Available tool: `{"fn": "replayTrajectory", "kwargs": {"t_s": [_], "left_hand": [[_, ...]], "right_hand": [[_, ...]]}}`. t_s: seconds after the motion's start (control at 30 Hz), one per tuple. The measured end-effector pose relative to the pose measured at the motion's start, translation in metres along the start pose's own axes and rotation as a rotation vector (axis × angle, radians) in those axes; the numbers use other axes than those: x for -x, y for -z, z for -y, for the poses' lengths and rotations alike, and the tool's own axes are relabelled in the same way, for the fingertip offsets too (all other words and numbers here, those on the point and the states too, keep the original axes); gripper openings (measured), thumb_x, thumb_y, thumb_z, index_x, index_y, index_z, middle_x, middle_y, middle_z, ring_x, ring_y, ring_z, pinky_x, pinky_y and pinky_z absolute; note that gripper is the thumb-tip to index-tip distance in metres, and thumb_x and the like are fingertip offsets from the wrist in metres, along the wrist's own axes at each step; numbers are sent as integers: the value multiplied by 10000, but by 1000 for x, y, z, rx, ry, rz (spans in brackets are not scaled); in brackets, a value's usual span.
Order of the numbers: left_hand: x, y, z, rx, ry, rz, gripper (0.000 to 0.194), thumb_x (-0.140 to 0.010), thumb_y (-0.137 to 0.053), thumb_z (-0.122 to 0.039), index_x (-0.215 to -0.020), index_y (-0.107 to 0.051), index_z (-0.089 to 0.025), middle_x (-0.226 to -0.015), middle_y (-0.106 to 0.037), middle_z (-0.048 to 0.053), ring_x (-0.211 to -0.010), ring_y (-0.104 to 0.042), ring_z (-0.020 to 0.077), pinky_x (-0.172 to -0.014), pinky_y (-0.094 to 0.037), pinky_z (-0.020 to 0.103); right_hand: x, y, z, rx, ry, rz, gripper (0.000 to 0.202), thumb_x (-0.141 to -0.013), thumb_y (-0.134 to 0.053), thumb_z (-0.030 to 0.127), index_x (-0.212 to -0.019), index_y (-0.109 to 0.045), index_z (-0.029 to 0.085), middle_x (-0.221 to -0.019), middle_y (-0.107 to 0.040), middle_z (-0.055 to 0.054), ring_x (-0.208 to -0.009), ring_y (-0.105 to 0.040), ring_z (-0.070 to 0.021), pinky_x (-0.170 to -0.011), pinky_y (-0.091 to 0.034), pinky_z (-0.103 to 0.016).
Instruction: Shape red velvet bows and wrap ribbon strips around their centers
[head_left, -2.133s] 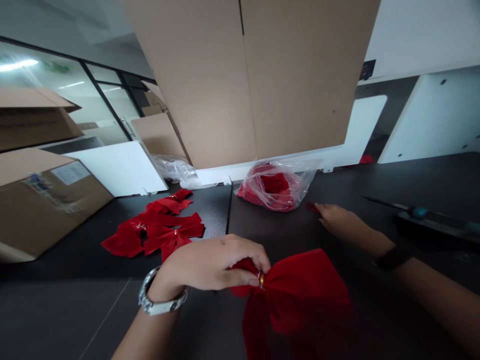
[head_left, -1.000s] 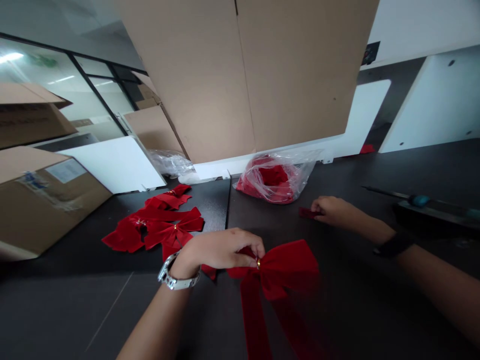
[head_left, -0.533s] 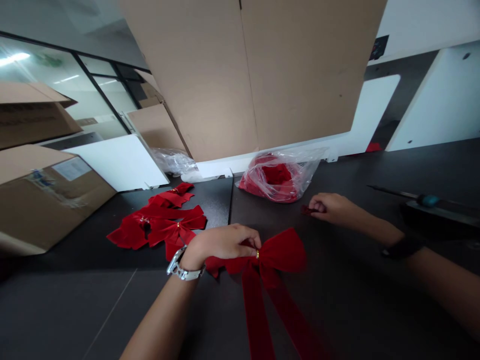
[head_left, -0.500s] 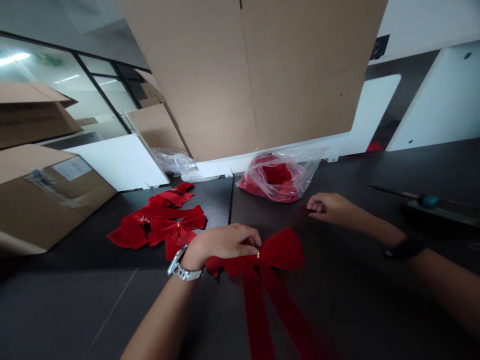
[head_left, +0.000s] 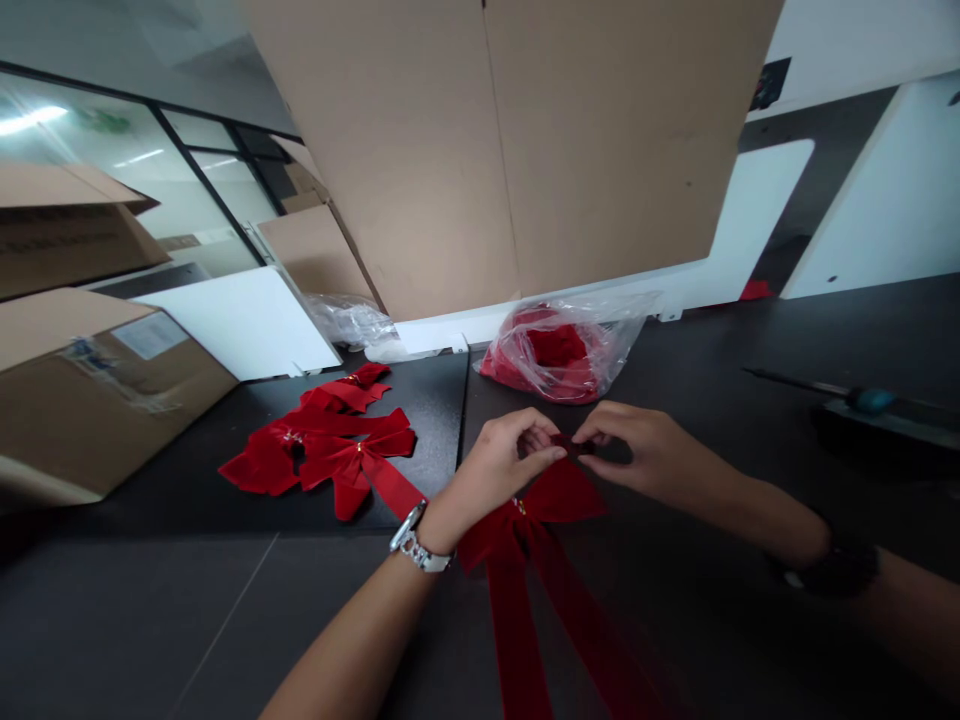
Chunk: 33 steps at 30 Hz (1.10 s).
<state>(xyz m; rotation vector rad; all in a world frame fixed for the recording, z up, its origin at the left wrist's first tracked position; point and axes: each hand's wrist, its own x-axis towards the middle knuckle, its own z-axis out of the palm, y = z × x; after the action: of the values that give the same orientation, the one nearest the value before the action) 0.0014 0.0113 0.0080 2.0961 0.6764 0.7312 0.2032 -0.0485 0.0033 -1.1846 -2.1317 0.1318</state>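
A large red bow point(head_left: 517, 600) lies on the dark table below my hands, its two tails running toward the near edge and a small gold tie at its centre. My left hand point(head_left: 517, 450) and my right hand point(head_left: 619, 440) meet just above the bow's upper loop. Between their fingertips they pinch a small dark red piece point(head_left: 571, 443), too small to make out well. More red bows point(head_left: 337, 440) lie in a pile to the left. Beyond my hands sits a clear plastic bag point(head_left: 559, 355) with red material inside.
A tool with a teal collar point(head_left: 870, 400) rests on a dark holder at the right. Cardboard boxes point(head_left: 105, 390) stand at the left, and a tall cardboard panel point(head_left: 517, 150) rises behind the bag.
My left hand has left the large bow and moved up and right. My right hand has moved left with the small dark piece, so both hands now hold it.
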Motion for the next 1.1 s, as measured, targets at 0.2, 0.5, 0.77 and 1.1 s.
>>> {"fn": "replayTrajectory", "kwargs": {"t_s": [0.2,0.5,0.77,1.1], "left_hand": [[0,-2,2,176,118,11,244,-790,-626,-311,-869,-593,-82,-762,-599,22,-671,-504,30,-630,-393,141],[-4,-10,12,416,198,-29,361,-695,-722,-353,-870,-563,-80,-820,-564,21,-744,-515,42,-678,-390,153],[-5,-14,19,548,284,33,516,-657,-732,-483,-913,-529,-85,-753,-593,23,-696,-564,60,-687,-428,192],[-4,-18,12,814,499,9,668,-491,-838,-438,-971,-542,-79,-767,-610,10,-701,-618,69,-701,-484,190]], "right_hand": [[-1,-4,1,43,62,-80,100,-804,-608,113,-883,-648,161,-822,-645,-36,-772,-615,-157,-683,-484,-272],[0,-15,0,-442,-236,-85,97,-783,-637,237,-859,-617,179,-851,-650,-40,-764,-649,-146,-725,-546,-282],[-1,-27,-8,-898,-518,-53,291,-645,-756,308,-830,-576,175,-816,-655,-25,-794,-667,-155,-767,-539,-285],[1,-31,-9,-1015,-541,-34,334,-622,-788,327,-816,-567,169,-778,-636,-7,-748,-648,-126,-742,-524,-266]]}}
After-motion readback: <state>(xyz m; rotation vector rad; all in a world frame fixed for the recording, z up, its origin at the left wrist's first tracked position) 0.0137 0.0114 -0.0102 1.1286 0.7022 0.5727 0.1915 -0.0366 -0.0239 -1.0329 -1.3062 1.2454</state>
